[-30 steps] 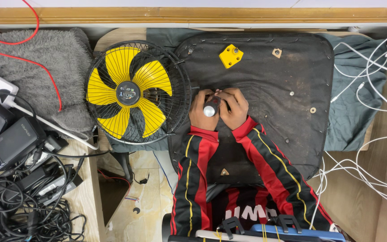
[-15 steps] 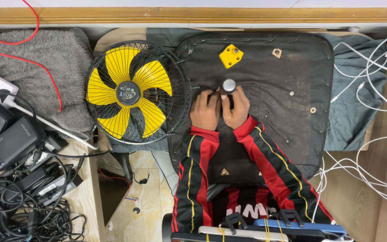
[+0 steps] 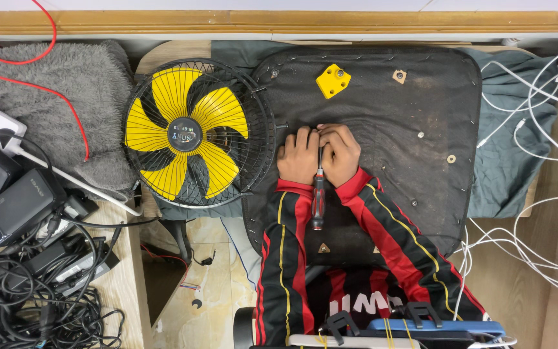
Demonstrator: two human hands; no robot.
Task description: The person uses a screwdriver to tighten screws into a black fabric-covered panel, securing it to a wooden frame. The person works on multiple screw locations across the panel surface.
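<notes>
A wooden bench (image 3: 305, 22) runs under a pale wall along the top edge, and tiled floor (image 3: 211, 284) shows below. A black mat (image 3: 414, 97) covers the middle, over a dark green cloth (image 3: 505, 174). A grey fleece (image 3: 66, 103) lies at the left, crossed by a red wire (image 3: 79, 123); white cables (image 3: 537, 129) trail at the right, black adapters and cords (image 3: 27, 258) pile at lower left. A fan (image 3: 195, 132) with yellow blades lies face up, just beside the mat. On the mat, left hand (image 3: 298, 155) and right hand (image 3: 338, 152) are pressed together, fingers curled around a screwdriver (image 3: 318, 197) – its red-and-black handle points back at the person. A yellow block (image 3: 332, 80) sits further up – small screws (image 3: 451, 158) apart
</notes>
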